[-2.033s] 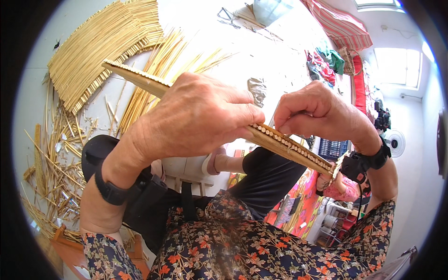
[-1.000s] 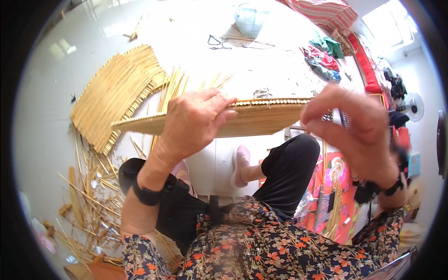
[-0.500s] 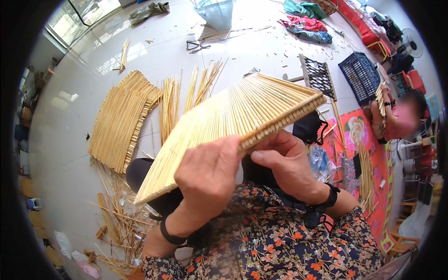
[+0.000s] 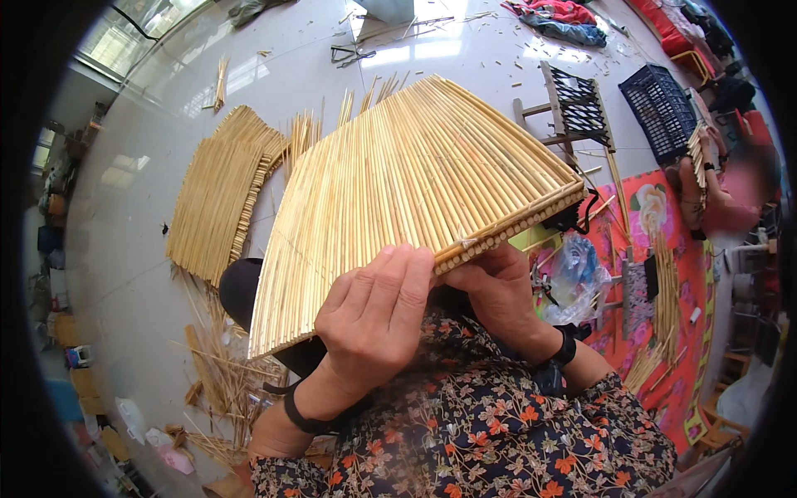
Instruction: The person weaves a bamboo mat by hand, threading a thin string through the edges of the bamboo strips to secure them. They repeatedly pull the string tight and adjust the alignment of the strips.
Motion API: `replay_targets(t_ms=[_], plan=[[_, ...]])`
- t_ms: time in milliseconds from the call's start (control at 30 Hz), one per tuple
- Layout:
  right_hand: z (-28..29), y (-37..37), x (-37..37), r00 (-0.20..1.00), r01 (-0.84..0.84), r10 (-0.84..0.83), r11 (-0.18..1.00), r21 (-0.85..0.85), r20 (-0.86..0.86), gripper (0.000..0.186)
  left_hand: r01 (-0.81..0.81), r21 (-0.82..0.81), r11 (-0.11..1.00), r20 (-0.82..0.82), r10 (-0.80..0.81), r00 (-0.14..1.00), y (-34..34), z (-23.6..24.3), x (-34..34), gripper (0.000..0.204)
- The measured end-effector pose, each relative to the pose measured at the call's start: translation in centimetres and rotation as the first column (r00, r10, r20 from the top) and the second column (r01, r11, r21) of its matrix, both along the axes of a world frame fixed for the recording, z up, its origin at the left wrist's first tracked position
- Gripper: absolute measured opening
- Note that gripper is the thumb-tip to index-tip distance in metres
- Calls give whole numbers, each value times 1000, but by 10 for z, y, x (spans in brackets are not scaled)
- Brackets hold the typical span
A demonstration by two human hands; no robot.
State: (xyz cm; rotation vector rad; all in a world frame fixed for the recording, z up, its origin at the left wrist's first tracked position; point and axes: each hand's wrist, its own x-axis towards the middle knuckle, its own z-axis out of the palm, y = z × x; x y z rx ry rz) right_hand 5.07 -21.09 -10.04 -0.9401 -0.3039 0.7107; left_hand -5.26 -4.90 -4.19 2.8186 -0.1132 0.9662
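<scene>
A flat panel of thin tan reed-like sticks (image 4: pixel 398 174), laid side by side, is held up in front of me, tilted, with its cut ends forming the near edge. My left hand (image 4: pixel 374 311) grips that near edge, fingers lying together on top; its thumb is hidden. Just to the right, my right hand (image 4: pixel 502 290) is closed at the underside of the same edge, thumb and fingers bunched by the stick ends. Whether it pinches a thread or only the panel's edge cannot be made out. A small pale tuft (image 4: pixel 467 241) shows on the edge strip between the hands.
Similar stick panels (image 4: pixel 220 195) lie stacked on the floor at left, with scattered offcuts (image 4: pixel 224 390) nearer me. At right are a small chair frame (image 4: pixel 573 104), a dark plastic crate (image 4: pixel 660 112), a red floral mat (image 4: pixel 656 199) and another person (image 4: pixel 735 195) holding sticks.
The panel has tipped so more of its upper face shows. My left hand's fingers have straightened along its top, and my right hand has shifted slightly left, staying under the edge.
</scene>
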Motion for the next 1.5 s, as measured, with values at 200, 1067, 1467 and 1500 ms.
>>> replay_targets(t_ms=[200, 1067, 1467, 1500], plan=[[-8, -4, 10, 975, -17, 40, 994, -103, 221, 27, -4, 16, 1000, 14, 3, 1000, 2, 1, 6, 39], [-3, -23, 36, 444, 351, 140, 882, -315, 885, 21, 9, 80, 997, 10, -10, 1000, -6, -20, 17, 34], [-4, -33, 39, 381, 322, 195, 888, -328, 904, 7, 6, 84, 996, 16, -8, 1000, -3, -18, 17, 34], [-8, -34, 38, 485, 284, 114, 917, -279, 867, 8, 7, 80, 997, 10, -8, 1000, -3, -17, 17, 34]])
